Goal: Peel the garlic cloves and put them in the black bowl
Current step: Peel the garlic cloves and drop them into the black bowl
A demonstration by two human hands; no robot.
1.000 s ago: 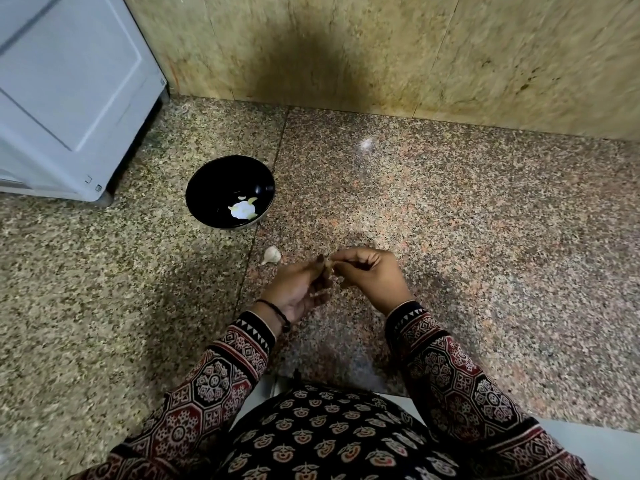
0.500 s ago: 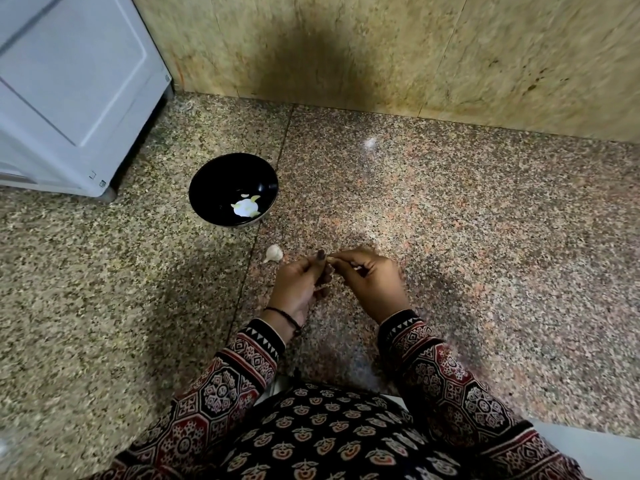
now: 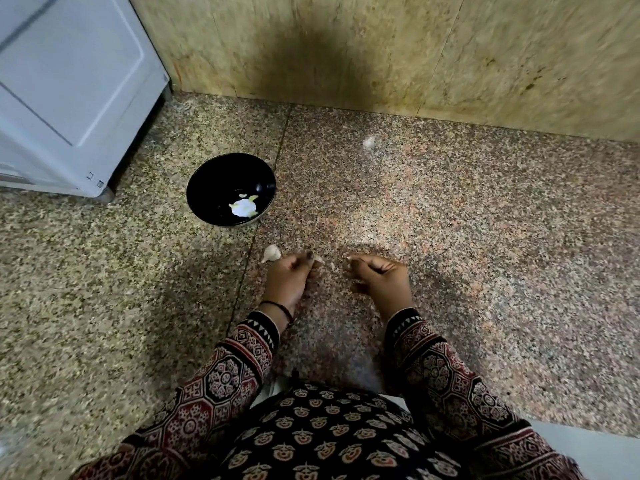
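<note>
The black bowl (image 3: pixel 204 181) stands on the stone floor ahead and to my left, with peeled pale garlic (image 3: pixel 244 207) lying in it. An unpeeled garlic clove (image 3: pixel 271 252) lies on the floor just left of my left hand (image 3: pixel 289 277). That hand pinches a small garlic clove (image 3: pixel 318 259) at its fingertips. My right hand (image 3: pixel 381 278) is a short gap to the right, fingers pinched on a pale scrap of garlic skin (image 3: pixel 348 260). A loose flake of skin (image 3: pixel 332 266) sits between the two hands.
A white appliance (image 3: pixel 69 84) stands at the upper left, close to the bowl. A beige stone wall (image 3: pixel 381 46) closes off the far side. My patterned lap (image 3: pixel 311 438) fills the bottom. Speckled granite floor (image 3: pixel 485 237) stretches to the right.
My hands, joined on the clove before, have pulled apart and dropped closer to the floor. The clove stays in my left hand, and a skin flake shows between them.
</note>
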